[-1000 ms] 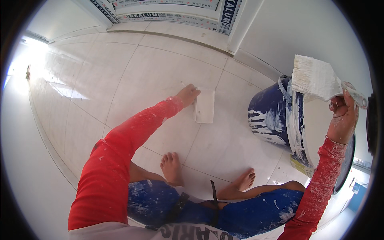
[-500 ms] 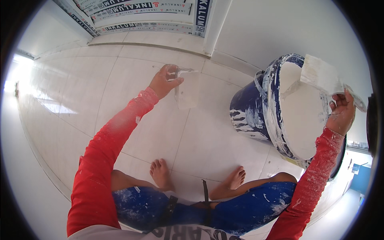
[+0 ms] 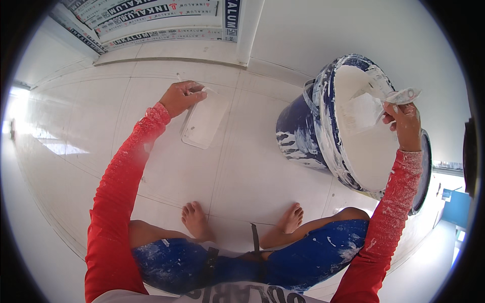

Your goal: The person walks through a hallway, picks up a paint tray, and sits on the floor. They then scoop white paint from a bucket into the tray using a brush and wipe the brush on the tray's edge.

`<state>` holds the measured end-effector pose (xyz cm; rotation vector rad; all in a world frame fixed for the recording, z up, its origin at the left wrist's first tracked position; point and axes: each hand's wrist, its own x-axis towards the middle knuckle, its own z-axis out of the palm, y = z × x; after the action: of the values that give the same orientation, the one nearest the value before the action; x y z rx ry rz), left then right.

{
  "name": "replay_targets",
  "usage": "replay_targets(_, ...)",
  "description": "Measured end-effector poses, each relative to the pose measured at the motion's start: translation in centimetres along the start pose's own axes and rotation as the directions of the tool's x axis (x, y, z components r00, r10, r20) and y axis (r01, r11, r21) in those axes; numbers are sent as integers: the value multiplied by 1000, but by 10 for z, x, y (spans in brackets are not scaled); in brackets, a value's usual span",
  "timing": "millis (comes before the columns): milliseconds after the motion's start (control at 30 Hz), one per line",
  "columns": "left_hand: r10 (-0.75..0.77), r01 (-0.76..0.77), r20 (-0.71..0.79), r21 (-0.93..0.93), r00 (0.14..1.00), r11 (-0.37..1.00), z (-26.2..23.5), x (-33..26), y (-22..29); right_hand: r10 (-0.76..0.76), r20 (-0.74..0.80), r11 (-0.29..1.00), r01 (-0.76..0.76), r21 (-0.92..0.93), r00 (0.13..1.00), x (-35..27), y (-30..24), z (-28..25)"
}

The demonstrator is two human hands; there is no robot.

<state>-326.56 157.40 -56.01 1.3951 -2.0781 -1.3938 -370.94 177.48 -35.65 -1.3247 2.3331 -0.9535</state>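
My left hand (image 3: 183,98) grips a broad, whitish putty knife (image 3: 206,120) by its upper end. Its flat, smeared blade hangs above the tiles, and my fingers hide part of the handle. On the right, a dark blue bucket (image 3: 299,132) with a coated rim holds white putty (image 3: 375,159). My right hand (image 3: 405,122) is closed around the handle of a second wide putty knife (image 3: 359,113) at the bucket's far right side. That knife's blade is down at the putty, its lower edge hard to separate from the white mass.
Pale floor tiles (image 3: 166,169) lie around my bare feet (image 3: 194,218). Behind the bucket rises a white wall (image 3: 323,30). A door frame wrapped in printed film (image 3: 161,35) stands at the far left. A dark round lid or rim (image 3: 424,174) shows beside the bucket.
My right hand has lowered its putty knife from above the bucket into the putty. The left hand has shifted left, turning its blade so the flat face shows more. The view has shifted slightly.
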Motion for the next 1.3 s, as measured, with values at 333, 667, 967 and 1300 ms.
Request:
replay_targets(333, 114, -113, 124, -17, 986, 993, -29, -17, 62, -108, 60, 994, 109, -13, 992, -21, -15, -21)
replay_targets(667, 192, -250, 225, 270, 955, 930, -27, -29, 99, -142, 152, 984, 156, -86, 978, -22, 5, -24)
replay_targets(967, 223, -299, 289, 254, 931, 920, -26, -34, 106, -212, 110, 977, 214, -11, 971, -30, 5, -28)
replay_targets(1300, 226, -310, 316, 247, 921, 918, -25, -36, 109, -385, 163, 921, 390, 6, 908, -28, 16, -42)
